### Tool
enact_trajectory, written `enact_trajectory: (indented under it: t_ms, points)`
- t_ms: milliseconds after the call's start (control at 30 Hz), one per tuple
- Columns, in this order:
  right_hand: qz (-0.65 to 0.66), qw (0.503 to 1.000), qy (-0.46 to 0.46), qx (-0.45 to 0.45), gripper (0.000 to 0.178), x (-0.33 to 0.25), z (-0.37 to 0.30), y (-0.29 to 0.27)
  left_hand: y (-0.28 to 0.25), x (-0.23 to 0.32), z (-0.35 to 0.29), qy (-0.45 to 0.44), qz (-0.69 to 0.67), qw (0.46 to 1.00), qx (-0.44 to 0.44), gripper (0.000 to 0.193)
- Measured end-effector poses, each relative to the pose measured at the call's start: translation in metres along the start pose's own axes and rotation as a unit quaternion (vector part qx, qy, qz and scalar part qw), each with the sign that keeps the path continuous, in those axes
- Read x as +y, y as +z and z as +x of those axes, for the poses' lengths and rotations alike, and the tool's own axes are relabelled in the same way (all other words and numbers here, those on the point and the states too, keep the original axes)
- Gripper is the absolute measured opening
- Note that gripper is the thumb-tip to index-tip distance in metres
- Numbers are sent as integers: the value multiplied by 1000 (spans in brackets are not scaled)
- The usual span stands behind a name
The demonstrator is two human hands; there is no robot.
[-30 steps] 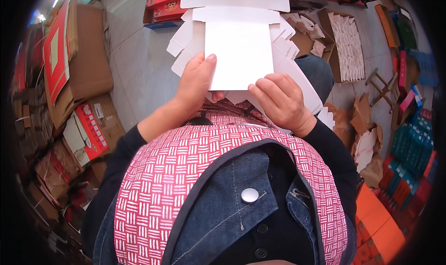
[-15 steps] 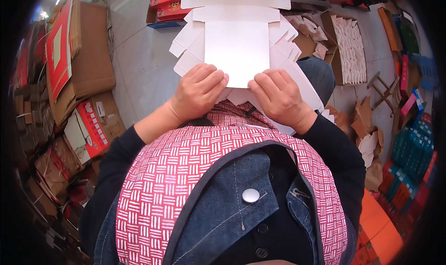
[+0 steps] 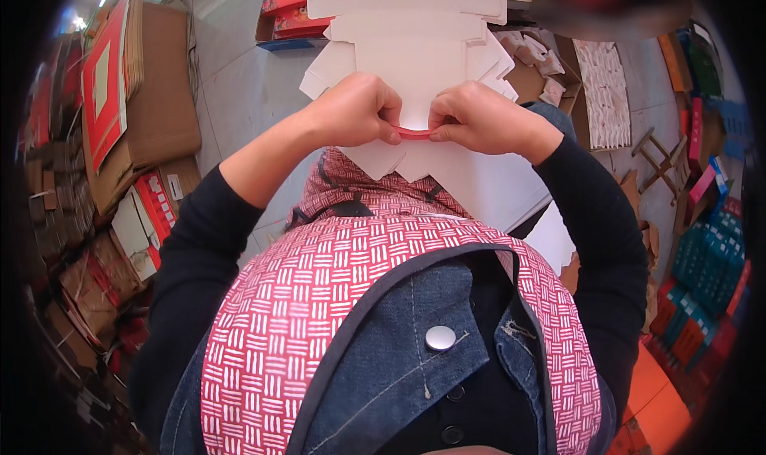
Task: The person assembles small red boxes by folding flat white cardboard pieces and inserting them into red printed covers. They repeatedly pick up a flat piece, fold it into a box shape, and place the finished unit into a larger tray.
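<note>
A white, unfolded cardboard box blank (image 3: 411, 64) lies in front of me, with notched flaps along both sides. At its near edge a narrow red strip (image 3: 415, 133) shows between my thumbs, slightly bowed; it looks like the coloured outer face of the folded edge. My left hand (image 3: 365, 108) pinches the strip's left end, thumb against curled fingers. At the other end my right hand (image 3: 472, 116) pinches it the same way. White pointed flaps (image 3: 383, 161) hang below the hands over my patterned apron (image 3: 375, 255). My fingers hide part of the folded edge.
Brown cardboard stacks (image 3: 163, 88) stand at the left. Red boxes (image 3: 287, 12) lie beyond the blank. A carton of small white packets (image 3: 604, 92) and a wooden folding stand (image 3: 662, 152) are at the right. Near the upper right hangs a blurred dark reddish shape (image 3: 610, 12).
Both hands have turned and pinched inward at the near edge, elbows further out. A red strip now shows between them. A blurred dark shape has come in at upper right.
</note>
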State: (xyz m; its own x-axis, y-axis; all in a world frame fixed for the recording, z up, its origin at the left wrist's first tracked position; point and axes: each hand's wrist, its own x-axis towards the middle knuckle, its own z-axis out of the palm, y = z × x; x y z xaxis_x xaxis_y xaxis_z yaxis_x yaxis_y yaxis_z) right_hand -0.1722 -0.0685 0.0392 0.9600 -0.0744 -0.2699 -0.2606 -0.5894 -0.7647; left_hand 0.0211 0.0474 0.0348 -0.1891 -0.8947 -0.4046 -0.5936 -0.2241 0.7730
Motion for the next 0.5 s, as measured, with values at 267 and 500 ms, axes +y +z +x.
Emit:
enact_trajectory:
  t_ms: [267, 500]
  points:
    - [-6, 1000, -8, 13, 11, 7, -2, 3, 33, -22, -40, 142, 68, 960, 230, 11]
    - [-48, 998, -22, 40, 8, 9, -2, 10, 48, -16, -38, 18, 57, 958, 281, 11]
